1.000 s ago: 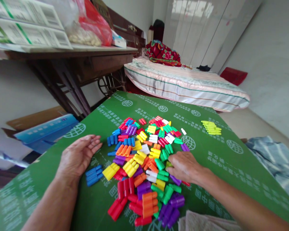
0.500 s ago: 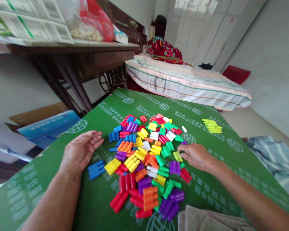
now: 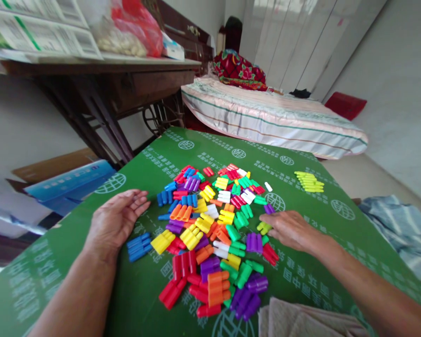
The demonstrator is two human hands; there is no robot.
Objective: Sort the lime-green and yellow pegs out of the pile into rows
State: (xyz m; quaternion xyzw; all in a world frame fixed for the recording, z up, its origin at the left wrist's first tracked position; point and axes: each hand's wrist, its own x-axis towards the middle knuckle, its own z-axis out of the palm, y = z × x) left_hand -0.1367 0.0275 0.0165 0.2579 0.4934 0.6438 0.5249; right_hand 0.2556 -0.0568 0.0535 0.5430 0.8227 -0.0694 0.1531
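Note:
My right hand (image 3: 288,229) is at the right side of the pile, its fingers closed on a yellow-green plastic block piece (image 3: 263,228) made of joined rounded tubes. A purple piece (image 3: 269,208) lies just beyond its fingers. Palm turned inward, my left hand (image 3: 121,214) rests on the table left of the pile, fingers loosely curled and apart, nothing in them. Nearest to it are a blue piece (image 3: 139,246) and another blue piece (image 3: 164,198). Between the hands spread many red, orange, white, green, purple and yellow pieces (image 3: 192,236).
The green printed tabletop (image 3: 210,145) carries a group of yellow-green pieces (image 3: 309,181) at its far right. A folded beige cloth (image 3: 301,320) lies at the near edge. Beyond stand a side table (image 3: 126,65) with boxes and bags, and a bed (image 3: 266,112).
My right hand has closed on the yellow-green piece and shifted it slightly right, away from the pile. My left hand stays where it was.

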